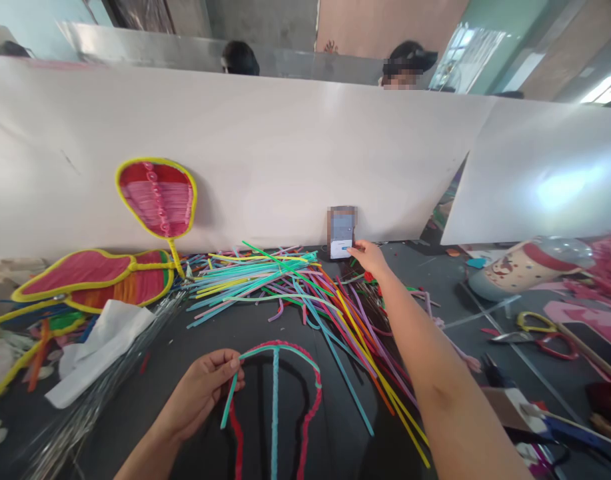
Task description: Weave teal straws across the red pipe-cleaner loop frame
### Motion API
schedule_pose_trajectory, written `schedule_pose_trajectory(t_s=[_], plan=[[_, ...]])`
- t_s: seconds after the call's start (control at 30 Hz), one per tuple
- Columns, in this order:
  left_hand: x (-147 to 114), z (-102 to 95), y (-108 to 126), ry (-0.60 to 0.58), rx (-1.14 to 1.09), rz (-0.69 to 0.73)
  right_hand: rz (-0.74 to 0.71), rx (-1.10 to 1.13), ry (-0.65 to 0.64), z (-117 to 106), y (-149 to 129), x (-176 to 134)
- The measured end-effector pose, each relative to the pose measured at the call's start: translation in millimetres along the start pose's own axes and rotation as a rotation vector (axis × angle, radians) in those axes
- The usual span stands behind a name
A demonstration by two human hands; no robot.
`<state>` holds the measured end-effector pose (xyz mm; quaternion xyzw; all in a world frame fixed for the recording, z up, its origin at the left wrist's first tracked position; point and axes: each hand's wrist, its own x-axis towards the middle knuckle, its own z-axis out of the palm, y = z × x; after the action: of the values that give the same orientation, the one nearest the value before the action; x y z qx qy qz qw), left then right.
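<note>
My left hand (212, 383) pinches the left side of an arched pipe-cleaner frame (312, 413). Twisted pink-red strands form its outline, and a light-blue twisted strand runs down its middle. A teal pipe cleaner (227, 407) follows the top of the arch, its loose end hanging below my fingers. Farther forward, my right hand (369, 257) reaches out with a finger at the lower screen of a phone (342, 233), which stands upright against the white board. Between the hands lies a loose pile of coloured pipe cleaners (265, 273). The frame's lower end runs out of view.
A white board (265, 153) stands behind the black table. Finished pink pieces with yellow edges (158, 200) are at left, beside crumpled white paper (105, 347) and wire strands. At right are a tumbler (530, 270), scissors (550, 337) and another phone (592, 347). People sit beyond the board.
</note>
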<state>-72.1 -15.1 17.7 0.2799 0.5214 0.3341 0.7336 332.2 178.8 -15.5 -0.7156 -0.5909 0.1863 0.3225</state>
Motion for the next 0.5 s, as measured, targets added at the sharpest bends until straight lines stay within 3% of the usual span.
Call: schedule_pose_trajectory(t_s=[0.5], plan=[[0.4, 0.8, 0.9, 0.000, 0.021, -0.002, 0.010, -0.032, 0.055, 6.7, -2.9, 2.6]])
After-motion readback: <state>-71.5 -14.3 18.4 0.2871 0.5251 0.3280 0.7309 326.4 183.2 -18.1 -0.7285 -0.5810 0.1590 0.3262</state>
